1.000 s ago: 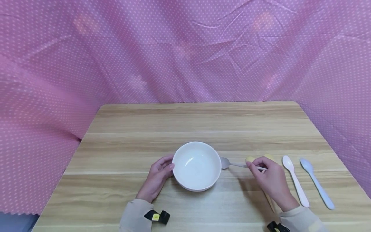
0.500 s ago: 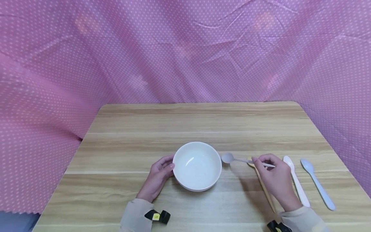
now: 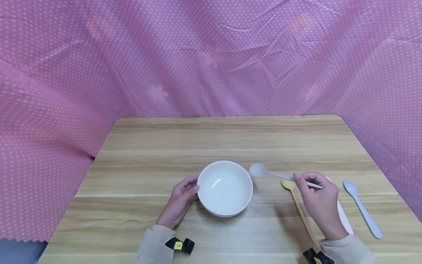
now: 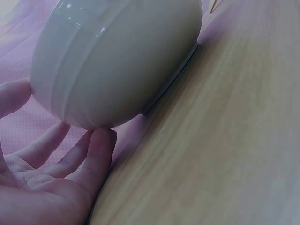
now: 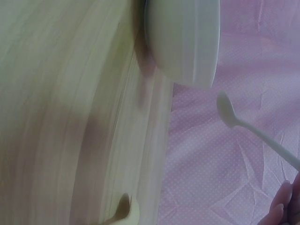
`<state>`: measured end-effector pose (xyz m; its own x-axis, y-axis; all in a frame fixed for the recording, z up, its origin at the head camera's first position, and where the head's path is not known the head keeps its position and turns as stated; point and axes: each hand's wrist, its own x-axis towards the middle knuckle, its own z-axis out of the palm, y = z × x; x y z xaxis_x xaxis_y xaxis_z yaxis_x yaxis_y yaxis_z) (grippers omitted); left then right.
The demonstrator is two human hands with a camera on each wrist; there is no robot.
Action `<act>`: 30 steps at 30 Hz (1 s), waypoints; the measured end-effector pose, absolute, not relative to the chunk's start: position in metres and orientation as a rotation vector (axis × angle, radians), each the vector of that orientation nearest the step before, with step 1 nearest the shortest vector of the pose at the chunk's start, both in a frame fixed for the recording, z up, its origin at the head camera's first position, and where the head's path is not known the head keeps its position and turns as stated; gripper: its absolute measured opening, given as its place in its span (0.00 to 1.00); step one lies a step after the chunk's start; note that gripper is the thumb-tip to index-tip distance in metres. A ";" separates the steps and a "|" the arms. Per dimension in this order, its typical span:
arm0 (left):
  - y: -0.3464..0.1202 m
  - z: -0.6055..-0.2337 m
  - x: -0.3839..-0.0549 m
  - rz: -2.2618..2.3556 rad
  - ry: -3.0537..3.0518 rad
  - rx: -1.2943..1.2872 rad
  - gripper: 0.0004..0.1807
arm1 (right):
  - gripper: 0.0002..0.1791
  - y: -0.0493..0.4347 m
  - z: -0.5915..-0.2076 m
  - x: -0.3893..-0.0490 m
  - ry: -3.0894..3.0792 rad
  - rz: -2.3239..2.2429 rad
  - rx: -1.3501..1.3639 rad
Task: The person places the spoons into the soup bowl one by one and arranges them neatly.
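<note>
A white bowl [image 3: 225, 189] stands on the table. My left hand [image 3: 179, 201] holds it at its left side, thumb at the rim; the left wrist view has several fingertips against the bowl's outer wall [image 4: 126, 56]. Between thumb and fingers, my right hand [image 3: 316, 201] pinches a pale grey spoon [image 3: 258, 170] by its handle. The spoon's head points left, raised close to the bowl's right rim, and shows apart from the bowl in the right wrist view. Below that handle lies a yellow spoon [image 3: 298, 207]. A white spoon [image 3: 344, 218] is partly hidden behind the right hand.
To the right of the hand a light blue spoon [image 3: 362, 211] lies on the wooden table [image 3: 158, 143]. A small bit of yellow shows beneath the right fingers. Pink dotted cloth [image 3: 211, 66] hangs behind the table and along its sides.
My right hand has lifted the grey spoon and moved a little right and away from me, uncovering more of the yellow spoon and covering the white one's head. The left hand stays at the bowl.
</note>
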<state>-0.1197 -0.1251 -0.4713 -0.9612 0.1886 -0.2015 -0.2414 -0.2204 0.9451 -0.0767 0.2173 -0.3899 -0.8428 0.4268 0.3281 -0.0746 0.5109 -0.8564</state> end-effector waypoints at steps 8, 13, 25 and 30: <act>-0.125 -0.473 -0.121 2.295 1.739 -0.019 0.24 | 0.07 0.208 -0.390 -0.078 -2.268 1.365 -0.245; -0.126 -0.474 -0.121 2.297 1.730 -0.012 0.24 | 0.07 0.204 -0.392 -0.079 -2.313 1.426 -0.217; -0.127 -0.473 -0.120 2.279 1.767 -0.014 0.25 | 0.06 0.187 -0.408 -0.083 -2.415 1.520 -0.139; -0.127 -0.473 -0.120 2.273 1.774 -0.022 0.25 | 0.09 0.180 -0.411 -0.086 -2.479 1.589 -0.161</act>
<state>-0.1202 -0.1265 -0.4734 -0.9667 0.1922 -0.1689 -0.2106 -0.2225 0.9519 -0.0862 0.1802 -0.4112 -0.9755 0.1944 0.1029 -0.0123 0.4188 -0.9080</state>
